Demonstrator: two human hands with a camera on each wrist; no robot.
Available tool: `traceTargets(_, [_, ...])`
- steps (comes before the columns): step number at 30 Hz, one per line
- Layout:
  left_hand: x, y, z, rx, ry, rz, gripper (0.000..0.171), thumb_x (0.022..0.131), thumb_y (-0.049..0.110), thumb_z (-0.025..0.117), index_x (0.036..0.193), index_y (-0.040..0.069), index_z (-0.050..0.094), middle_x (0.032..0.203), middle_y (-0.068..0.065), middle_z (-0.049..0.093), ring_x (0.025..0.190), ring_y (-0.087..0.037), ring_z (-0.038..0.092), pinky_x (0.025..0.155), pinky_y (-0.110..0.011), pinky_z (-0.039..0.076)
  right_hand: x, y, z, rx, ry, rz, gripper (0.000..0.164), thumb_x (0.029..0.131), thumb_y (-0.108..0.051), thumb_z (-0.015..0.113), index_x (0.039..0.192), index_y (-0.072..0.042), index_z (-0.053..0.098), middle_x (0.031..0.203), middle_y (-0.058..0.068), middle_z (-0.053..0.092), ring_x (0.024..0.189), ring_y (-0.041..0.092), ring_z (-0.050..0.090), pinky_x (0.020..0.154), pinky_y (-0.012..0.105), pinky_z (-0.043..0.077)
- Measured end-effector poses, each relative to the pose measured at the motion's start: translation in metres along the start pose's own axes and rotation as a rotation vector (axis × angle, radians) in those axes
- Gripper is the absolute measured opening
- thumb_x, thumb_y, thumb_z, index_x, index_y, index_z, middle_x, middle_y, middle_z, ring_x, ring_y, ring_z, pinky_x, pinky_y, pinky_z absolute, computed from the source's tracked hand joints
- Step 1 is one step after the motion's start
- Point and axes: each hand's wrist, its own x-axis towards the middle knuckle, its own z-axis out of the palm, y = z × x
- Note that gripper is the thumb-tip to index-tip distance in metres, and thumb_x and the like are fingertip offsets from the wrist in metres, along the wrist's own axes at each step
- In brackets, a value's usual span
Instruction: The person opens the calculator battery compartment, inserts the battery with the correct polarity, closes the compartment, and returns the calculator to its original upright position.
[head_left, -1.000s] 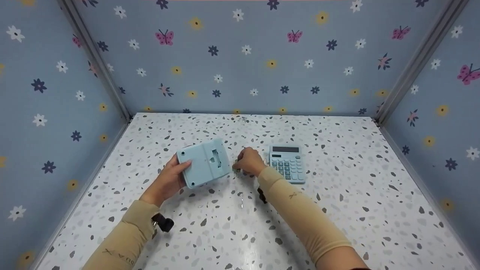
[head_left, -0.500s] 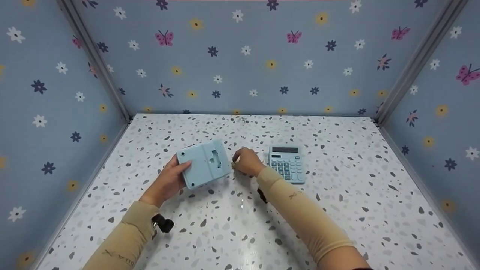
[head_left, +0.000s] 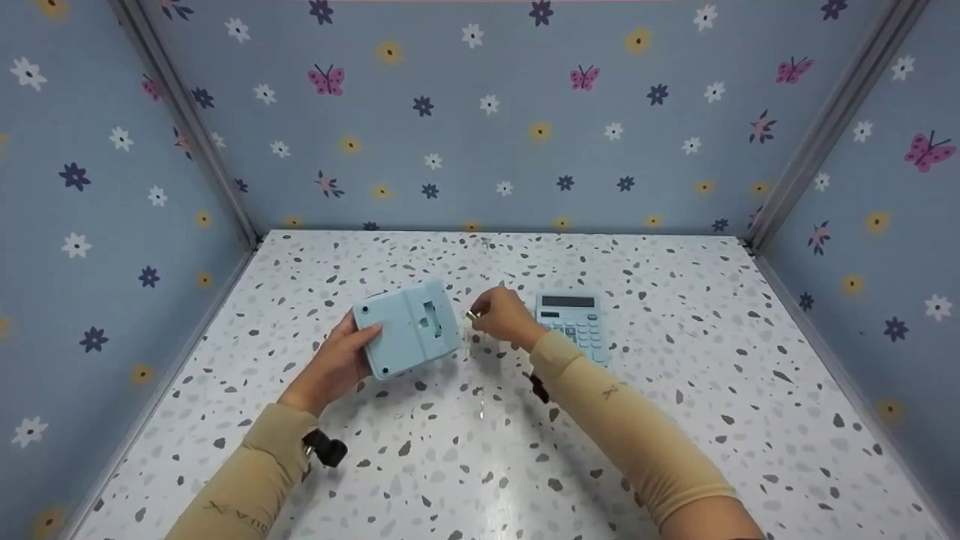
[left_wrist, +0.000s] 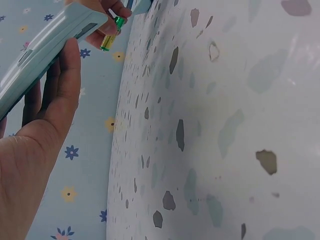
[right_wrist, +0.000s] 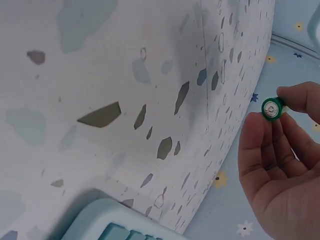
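Observation:
My left hand [head_left: 341, 360] grips a light blue calculator [head_left: 401, 337] by its left side, thumb on the back. The back faces up toward the head camera, showing an uncovered battery slot [head_left: 433, 319] near the right end. Just right of it, my right hand [head_left: 506, 316] pinches a small green and yellow battery [left_wrist: 111, 35] between thumb and fingers. In the right wrist view the battery's round end [right_wrist: 271, 109] faces the camera. A second light blue calculator [head_left: 570, 311] lies face up on the table, its lower left partly covered by my right wrist.
The speckled white table [head_left: 375, 465] is bounded by flowered blue panels [head_left: 480, 112] at the back and both sides. Black wrist camera mounts [head_left: 325, 448] stick out from the sleeves.
My right hand has turned and shifted slightly right and up, bringing the battery into sight between its fingers. The left hand and its calculator have stayed almost still.

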Motion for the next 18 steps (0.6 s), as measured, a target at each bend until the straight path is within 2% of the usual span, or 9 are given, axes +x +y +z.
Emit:
traceTargets(10, [0.0,-0.001,0.002,0.009,-0.009,0.022,0.066,0.117,0.023,0.046,0.174,0.024,0.013,0.177,-0.016,0.023,0.154,-0.04,0.036,0.113,-0.051,0.049,-0.017,0.004,-0.014,0.071,0.078,-0.148,0.02,0.093,0.001,0.074,0.112,0.002,0.08,0.092,0.01,0.072,0.079,0.015,0.058,0.068,0.028,0.049])
traceTargets(18, [0.001,0.0,0.004,0.01,-0.016,0.023,0.067,0.117,0.024,0.047,0.174,0.024,0.012,0.177,-0.016,0.023,0.155,-0.041,0.036,0.115,-0.051,0.048,-0.03,0.004,-0.022,0.107,0.09,-0.181,0.02,0.096,-0.002,0.073,0.115,-0.001,0.079,0.097,0.01,0.073,0.083,0.016,0.061,0.069,0.027,0.051])
